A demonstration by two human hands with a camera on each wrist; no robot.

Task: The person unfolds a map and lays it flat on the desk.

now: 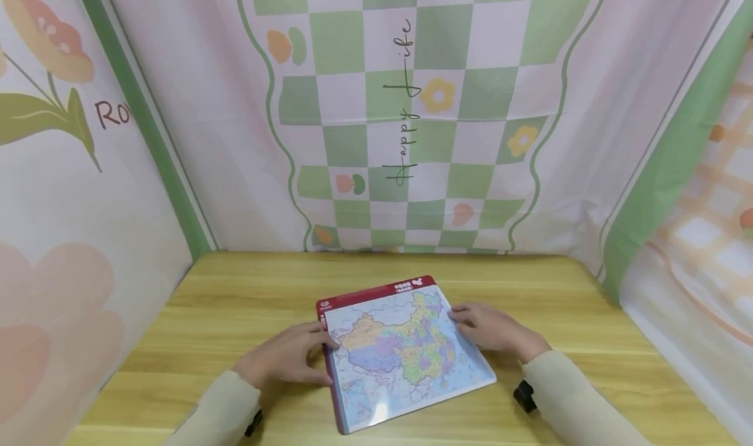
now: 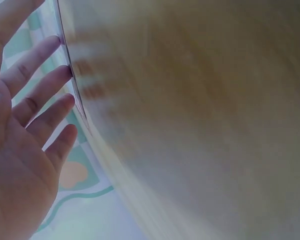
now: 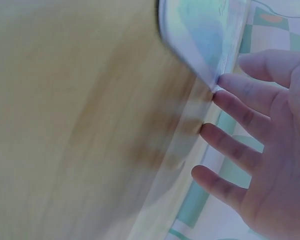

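Note:
A flat rectangular map board point(image 1: 400, 348) with a red strip along its far edge lies slightly turned on the wooden table. Its face carries a coloured map of China and reflects a bright spot near the front. My left hand point(image 1: 294, 354) is at its left edge, fingertips touching it; in the left wrist view the fingers of that hand point(image 2: 30, 130) are spread and nearly straight against the thin edge. At the right edge, the fingertips of my right hand point(image 1: 494, 328) touch the board. The right wrist view shows this hand point(image 3: 260, 135) with extended fingers near a board corner point(image 3: 195, 30).
The wooden table point(image 1: 247, 289) extends around the board on all sides. Behind it hangs a green and white checked curtain point(image 1: 406, 119) with lettering. Patterned cloth point(image 1: 70, 237) closes off the left side, and more cloth point(image 1: 700, 237) hangs at the right.

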